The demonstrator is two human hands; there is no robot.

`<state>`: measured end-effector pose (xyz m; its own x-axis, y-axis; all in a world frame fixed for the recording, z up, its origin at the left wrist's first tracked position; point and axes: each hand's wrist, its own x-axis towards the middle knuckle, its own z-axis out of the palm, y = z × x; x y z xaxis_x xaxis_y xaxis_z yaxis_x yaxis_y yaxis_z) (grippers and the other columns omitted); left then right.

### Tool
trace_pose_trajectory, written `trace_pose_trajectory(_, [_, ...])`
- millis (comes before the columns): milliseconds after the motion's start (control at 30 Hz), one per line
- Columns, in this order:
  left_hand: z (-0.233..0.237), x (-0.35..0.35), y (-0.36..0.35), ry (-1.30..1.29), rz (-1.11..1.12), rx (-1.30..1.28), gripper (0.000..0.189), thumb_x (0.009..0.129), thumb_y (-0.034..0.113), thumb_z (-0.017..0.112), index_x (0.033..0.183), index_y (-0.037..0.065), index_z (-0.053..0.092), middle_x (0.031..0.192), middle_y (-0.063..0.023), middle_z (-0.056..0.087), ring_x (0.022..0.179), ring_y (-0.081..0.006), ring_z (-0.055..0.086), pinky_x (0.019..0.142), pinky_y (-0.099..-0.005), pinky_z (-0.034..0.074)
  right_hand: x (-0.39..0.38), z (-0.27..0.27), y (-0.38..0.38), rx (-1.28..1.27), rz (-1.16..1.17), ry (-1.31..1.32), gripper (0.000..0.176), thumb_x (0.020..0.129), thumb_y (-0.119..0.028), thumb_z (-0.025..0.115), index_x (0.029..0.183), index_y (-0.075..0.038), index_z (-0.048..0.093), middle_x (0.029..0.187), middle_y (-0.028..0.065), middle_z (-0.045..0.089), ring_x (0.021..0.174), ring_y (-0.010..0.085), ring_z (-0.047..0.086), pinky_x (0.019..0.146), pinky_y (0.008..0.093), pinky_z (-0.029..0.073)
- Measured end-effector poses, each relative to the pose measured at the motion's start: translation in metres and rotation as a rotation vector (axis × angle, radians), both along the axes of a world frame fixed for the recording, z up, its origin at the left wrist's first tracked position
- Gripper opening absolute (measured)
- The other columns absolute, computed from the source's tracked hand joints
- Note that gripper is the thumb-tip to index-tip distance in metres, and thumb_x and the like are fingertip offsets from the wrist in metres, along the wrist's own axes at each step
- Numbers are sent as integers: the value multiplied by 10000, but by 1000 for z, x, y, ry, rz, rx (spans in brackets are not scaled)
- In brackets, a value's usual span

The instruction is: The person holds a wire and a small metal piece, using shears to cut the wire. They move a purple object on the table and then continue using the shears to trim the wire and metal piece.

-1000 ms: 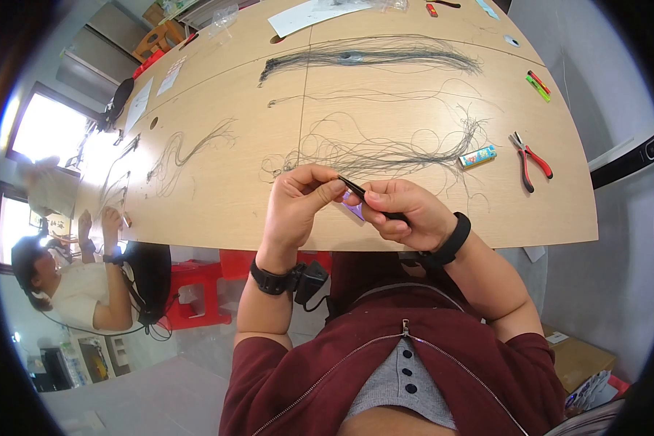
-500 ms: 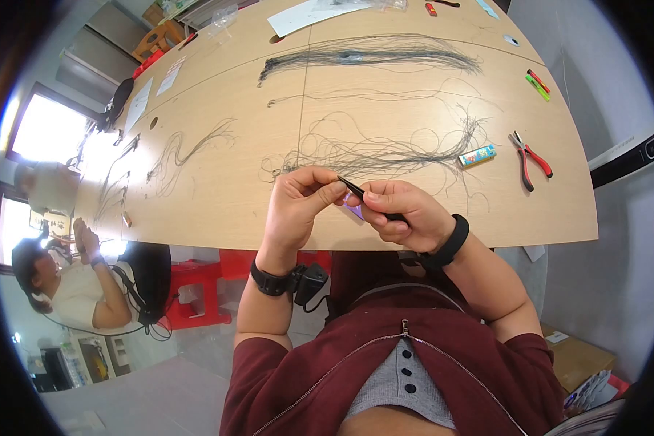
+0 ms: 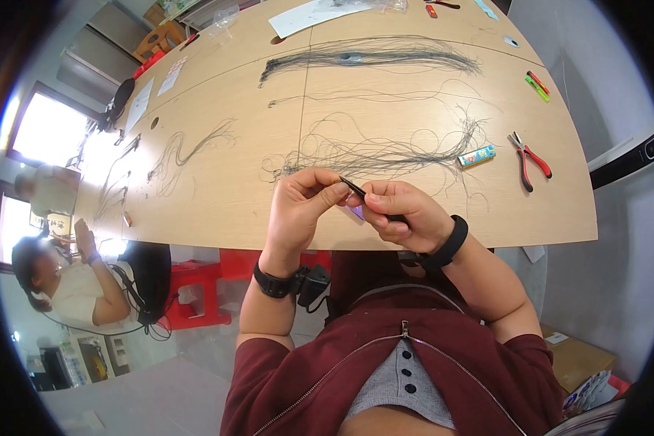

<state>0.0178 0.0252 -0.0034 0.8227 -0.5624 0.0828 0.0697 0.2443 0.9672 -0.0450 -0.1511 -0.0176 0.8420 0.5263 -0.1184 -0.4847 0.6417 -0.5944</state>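
My right hand is closed around slim black tweezers, whose tips point up and left. Thumb and forefinger of my left hand are pinched together right at those tips; whatever sits between them is too small to make out. Just beyond both hands lies a loose bundle of thin dark wires or cords, with curling strands. A small purple item shows on the table below the tweezers, partly covered by my right hand.
Right of the bundle are a small blue box and red-handled pliers. A second bundle lies farther back, with a few single strands before it. Red and green tools rest near the right edge. Another person sits at left.
My hands and the tweezers stay almost in place, with only a tiny shift. The other person's raised hand at the left has moved slightly.
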Motion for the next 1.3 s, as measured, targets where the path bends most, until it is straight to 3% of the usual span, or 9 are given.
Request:
trace_pose_trajectory(233, [-2, 1, 0, -53, 29, 48, 36, 805, -11, 575, 836, -27, 584, 767, -105, 625, 682, -159, 611, 663, -261, 491, 0, 1, -1, -4, -7, 9, 229, 915, -184, 458, 1028, 6, 514, 637, -15, 443, 381, 3, 275, 347, 137, 227])
trace_pose_trajectory(1300, [-1, -1, -1, -52, 7, 53, 61, 816, 17, 587, 850, -28, 608, 756, -69, 636, 713, -103, 593, 675, -219, 473, 1, 3, 0, -47, -15, -14, 199, 911, -192, 463, 942, -6, 526, 648, -25, 451, 403, 9, 303, 359, 144, 221])
